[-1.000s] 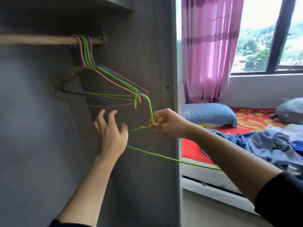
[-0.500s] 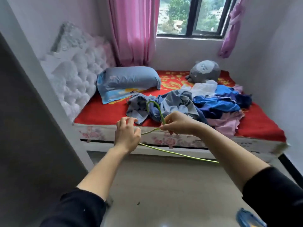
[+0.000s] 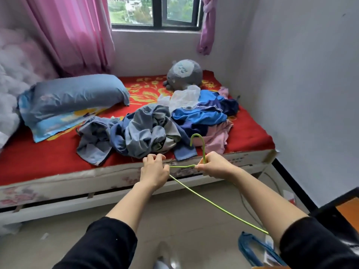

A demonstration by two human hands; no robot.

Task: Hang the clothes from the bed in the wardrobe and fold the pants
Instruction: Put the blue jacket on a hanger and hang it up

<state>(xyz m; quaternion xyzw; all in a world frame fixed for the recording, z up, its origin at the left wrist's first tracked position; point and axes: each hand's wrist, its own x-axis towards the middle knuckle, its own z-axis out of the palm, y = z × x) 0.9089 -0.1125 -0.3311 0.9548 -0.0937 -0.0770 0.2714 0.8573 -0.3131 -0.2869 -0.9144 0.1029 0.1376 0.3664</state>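
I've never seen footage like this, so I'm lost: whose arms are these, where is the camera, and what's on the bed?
The camera sits on a person's head, looking forward and down, so the arms are the wearer's own. Both hands grip a thin green wire hanger: the left hand holds its shoulder, the right hand pinches below the hook. Ahead is a bed with a red cover, carrying a blue pillow, a grey plush toy and a pile of crumpled clothes.

Both arms in frame: black long sleeves, pushed up to about the elbow (forearms bare below that). Left hand (image 3: 154, 170) and right hand (image 3: 214, 166) bare, no gloves. Sleeve fabric plain, no print, cuffs loosely bunched.
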